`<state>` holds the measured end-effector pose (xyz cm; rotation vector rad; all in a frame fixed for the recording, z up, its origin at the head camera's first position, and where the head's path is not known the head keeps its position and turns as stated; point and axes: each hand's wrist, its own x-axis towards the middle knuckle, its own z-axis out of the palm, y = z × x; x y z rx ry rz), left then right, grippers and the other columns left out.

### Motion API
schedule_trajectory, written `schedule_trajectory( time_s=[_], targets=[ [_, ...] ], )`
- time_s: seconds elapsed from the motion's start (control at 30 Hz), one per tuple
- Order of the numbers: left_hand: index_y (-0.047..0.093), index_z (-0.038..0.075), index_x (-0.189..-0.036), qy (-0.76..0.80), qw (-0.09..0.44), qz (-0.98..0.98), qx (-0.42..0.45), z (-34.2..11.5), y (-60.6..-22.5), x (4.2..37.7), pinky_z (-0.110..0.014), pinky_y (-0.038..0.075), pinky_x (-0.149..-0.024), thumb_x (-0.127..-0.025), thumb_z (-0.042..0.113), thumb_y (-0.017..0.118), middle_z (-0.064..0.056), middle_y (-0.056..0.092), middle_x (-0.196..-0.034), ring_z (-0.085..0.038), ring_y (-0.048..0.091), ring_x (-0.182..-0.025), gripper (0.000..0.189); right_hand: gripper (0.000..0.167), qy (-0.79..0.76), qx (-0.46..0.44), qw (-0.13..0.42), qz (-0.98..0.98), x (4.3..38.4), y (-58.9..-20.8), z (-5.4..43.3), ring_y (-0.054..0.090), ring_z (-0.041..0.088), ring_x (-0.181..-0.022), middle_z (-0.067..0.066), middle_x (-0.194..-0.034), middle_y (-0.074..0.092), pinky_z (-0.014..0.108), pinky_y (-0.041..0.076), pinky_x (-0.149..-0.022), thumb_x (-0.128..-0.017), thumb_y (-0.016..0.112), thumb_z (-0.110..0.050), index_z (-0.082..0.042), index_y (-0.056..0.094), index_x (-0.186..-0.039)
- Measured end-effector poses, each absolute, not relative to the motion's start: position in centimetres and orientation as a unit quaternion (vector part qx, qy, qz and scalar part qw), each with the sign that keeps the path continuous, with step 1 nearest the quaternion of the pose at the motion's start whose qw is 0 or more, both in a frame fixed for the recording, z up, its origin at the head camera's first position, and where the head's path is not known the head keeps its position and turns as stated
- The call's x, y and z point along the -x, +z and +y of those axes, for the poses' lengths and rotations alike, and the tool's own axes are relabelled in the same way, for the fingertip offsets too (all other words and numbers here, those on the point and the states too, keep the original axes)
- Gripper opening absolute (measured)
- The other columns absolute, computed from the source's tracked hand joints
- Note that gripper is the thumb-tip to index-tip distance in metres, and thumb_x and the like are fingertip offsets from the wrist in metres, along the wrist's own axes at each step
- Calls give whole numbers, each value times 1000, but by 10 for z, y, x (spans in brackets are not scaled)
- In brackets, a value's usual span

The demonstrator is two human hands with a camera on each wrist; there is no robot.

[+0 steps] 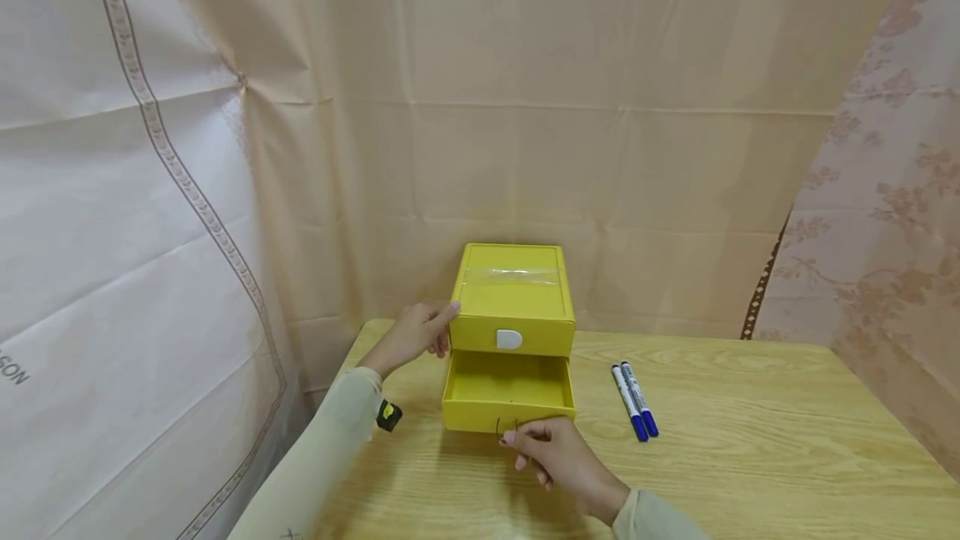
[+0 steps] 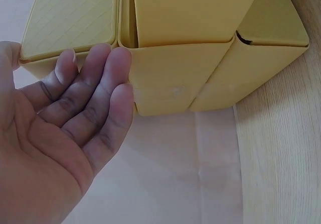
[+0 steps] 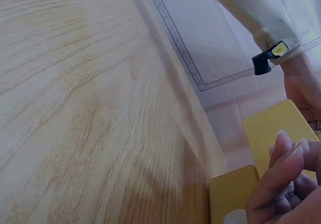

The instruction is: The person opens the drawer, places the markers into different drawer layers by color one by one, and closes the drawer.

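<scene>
A yellow drawer unit (image 1: pixel 513 282) stands on the table, a white handle (image 1: pixel 509 339) on its top drawer. Below, a yellow drawer (image 1: pixel 480 418) is pulled out, and its visible inside is bare. My left hand (image 1: pixel 416 336) rests its thumb on the unit's top left edge. In the left wrist view that hand's loosely bent fingers (image 2: pixel 93 91) lie against the yellow side. With thumb and fingertips together, my right hand (image 1: pixel 558 457) pinches a thin dark loop (image 1: pixel 498 425) at the pulled-out drawer's front. The right wrist view hides the loop.
Two blue-capped markers (image 1: pixel 633 401) lie side by side on the wooden table (image 1: pixel 720 440), right of the unit. Clear tape (image 1: pixel 510 275) crosses the unit's top. A beige cloth (image 1: pixel 510 107) hangs close behind, and a white cloth (image 1: pixel 127 273) hangs at the left.
</scene>
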<state>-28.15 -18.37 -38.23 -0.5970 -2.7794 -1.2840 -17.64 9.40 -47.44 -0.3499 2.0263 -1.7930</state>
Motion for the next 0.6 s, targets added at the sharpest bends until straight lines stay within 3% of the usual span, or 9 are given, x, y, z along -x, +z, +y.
schedule_trajectory(
  time_s=[0.6],
  targets=[
    [68,5,-74,-422,15,-885,195,-185,-385,284,-37,58,-69,-108,58,40,-8,69,-70,-34,70,-70,69,32,-647,124,200,725,186,-475,91,42,5,-51,2,-76,67,20,38,-46,-100,69,-34,-5,78,-109]
  ],
)
